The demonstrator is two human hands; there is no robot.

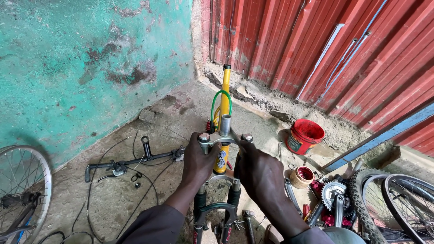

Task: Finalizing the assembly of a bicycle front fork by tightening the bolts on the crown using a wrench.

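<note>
Both hands on a bicycle suspension fork (217,199) held upright at near centre; left hand (199,162) wrapped around the left side of the fork crown (221,139), fingers closed just under the left silver cap (204,137); right hand (260,174) closed on the right side of the crown, thumb up beside the right cap (247,137). Grey steerer tube (225,124) standing from the crown between the two hands; black lower legs and arch dropping out of view at the near edge.

Just behind the fork, yellow bicycle frame (223,113) lying on the concrete floor (117,194), pointing far toward the wall corner; green cable loop (221,97) arching over it. Left of the hands, black handlebar (131,161) with levers and loose cables flat on the floor. Far left edge, spoked wheel (22,190), partly cut off. Right of the hands, red bucket (305,135) near the wall base; small round tin (302,176) nearer; chainring and crank (333,194) beside a tyred wheel (398,208). Teal plaster wall (81,68) at far left; red corrugated sheeting (316,45) at far right.
</note>
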